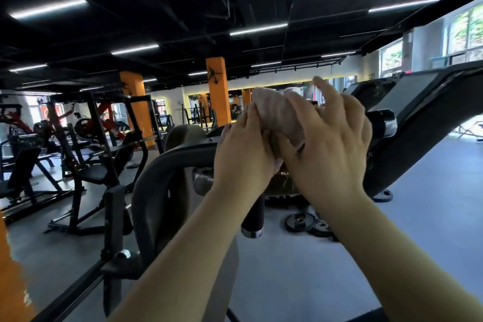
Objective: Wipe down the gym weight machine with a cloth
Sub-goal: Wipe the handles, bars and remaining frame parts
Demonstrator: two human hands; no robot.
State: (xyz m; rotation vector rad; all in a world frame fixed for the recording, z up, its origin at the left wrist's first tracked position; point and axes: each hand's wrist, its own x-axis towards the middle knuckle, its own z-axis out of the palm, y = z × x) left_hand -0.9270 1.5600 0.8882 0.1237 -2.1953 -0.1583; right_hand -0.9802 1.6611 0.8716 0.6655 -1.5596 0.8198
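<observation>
Covering most of the machine's upper bar, both hands met over a bunched pinkish cloth [279,115] held up in front of the weight machine [418,112]. The left hand [243,149] had its fingers curled onto the cloth's lower left side; the right hand [332,138] lay over the cloth's right side with thumb and fingers wrapped on it and the index finger lifted straight. How the cloth met the frame beneath could not be made out, since palms and fabric hid that spot. A black grip with a chrome end [252,219] hung just below the wrists, its top hidden behind the left forearm. A second chrome-capped stub [383,123] stuck out just right of the right hand, touching the machine's dark sloping arm, which ran off the right edge of the view. A curved grey bar [162,172] swept down at left of the hands, partly masking a tan padded roller [183,136].

No writing or brand was legible anywhere; a dark figure emblem on the orange pillar [215,91] was too small to read.

Weight plates [311,222] lay on the grey floor [326,269] beneath the machine. Open floor stretched to the right of the machine, while black racks [86,159] crowded the left side.
</observation>
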